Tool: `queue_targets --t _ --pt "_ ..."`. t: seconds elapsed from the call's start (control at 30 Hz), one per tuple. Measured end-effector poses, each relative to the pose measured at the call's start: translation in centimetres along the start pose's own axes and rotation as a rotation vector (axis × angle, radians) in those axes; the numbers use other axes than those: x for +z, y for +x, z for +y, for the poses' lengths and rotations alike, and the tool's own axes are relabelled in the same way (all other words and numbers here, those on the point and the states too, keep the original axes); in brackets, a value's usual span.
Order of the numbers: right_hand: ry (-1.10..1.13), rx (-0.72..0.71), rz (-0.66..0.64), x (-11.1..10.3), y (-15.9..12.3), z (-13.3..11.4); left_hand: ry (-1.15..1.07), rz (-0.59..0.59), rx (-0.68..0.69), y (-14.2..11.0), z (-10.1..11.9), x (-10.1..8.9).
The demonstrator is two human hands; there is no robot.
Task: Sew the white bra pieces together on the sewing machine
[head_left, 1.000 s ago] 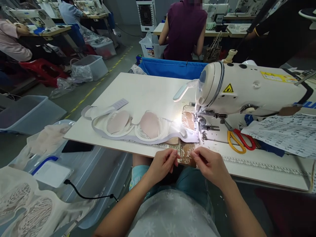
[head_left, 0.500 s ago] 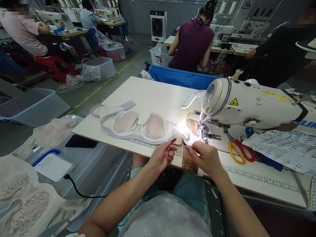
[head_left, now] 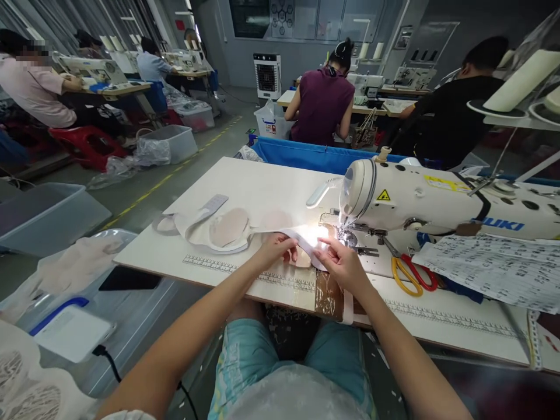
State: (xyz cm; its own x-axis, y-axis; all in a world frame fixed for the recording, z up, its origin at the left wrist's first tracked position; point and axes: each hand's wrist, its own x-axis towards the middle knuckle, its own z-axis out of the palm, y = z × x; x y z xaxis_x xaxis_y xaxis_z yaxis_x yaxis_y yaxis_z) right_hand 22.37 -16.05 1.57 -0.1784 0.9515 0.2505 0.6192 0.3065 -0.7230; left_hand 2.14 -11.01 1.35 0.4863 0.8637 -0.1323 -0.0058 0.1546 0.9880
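Observation:
A pale bra lies across the white sewing table, one cup facing up and its hook end toward the left. My left hand pinches the bra's edge by the near cup, its fingers curled. Close to the needle area, my right hand is closed on the lit wing of the bra, thumb and fingers together. The sewing machine stands just beyond that hand, its lamp shining on the fabric. Glare hides the detail of the cloth between my hands.
Scissors with yellow and red handles lie right of my right hand, beside a printed sheet. A ruler strip runs along the front edge. At left sit a phone and a white box on a plastic lid. Co-workers sit ahead.
Both hands have moved from the table's front edge onto the bra and gripped it. The bra's right part is lifted and turned, its right cup now mostly folded away. The view has tilted up.

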Motion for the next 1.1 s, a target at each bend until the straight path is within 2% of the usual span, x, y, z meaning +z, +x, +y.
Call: queue_targets --t 0.1,0.27,0.37,0.43,0.63,0.73,0.9,1.1 --pt "0.048 0.036 0.000 0.6 1.1 0.6 0.085 -0.079 -0.006 2.7 1.3 -0.6" --pt "-0.027 0.050 0.122 1.1 2.2 1.3 0.109 -0.111 -0.024 5.3 1.9 0.4" --pt "-0.095 0.051 0.198 1.4 2.4 1.8 0.084 -0.105 -0.049 5.3 1.7 0.9" --pt "-0.118 0.043 0.231 1.6 2.5 2.1 0.010 -0.060 -0.097 5.1 1.4 1.0" --pt "-0.166 0.017 0.207 1.6 2.5 2.5 -0.231 0.076 -0.210 4.7 0.9 1.4" --pt "-0.179 0.006 0.211 1.0 2.2 1.9 -0.236 0.079 -0.177 4.3 0.9 1.4" --pt "-0.209 -0.036 0.303 0.8 2.0 1.4 -0.179 0.059 -0.113 3.8 0.7 1.3" --pt "-0.170 -0.044 0.251 1.5 2.2 1.9 -0.111 0.032 -0.063 3.7 0.4 1.5"
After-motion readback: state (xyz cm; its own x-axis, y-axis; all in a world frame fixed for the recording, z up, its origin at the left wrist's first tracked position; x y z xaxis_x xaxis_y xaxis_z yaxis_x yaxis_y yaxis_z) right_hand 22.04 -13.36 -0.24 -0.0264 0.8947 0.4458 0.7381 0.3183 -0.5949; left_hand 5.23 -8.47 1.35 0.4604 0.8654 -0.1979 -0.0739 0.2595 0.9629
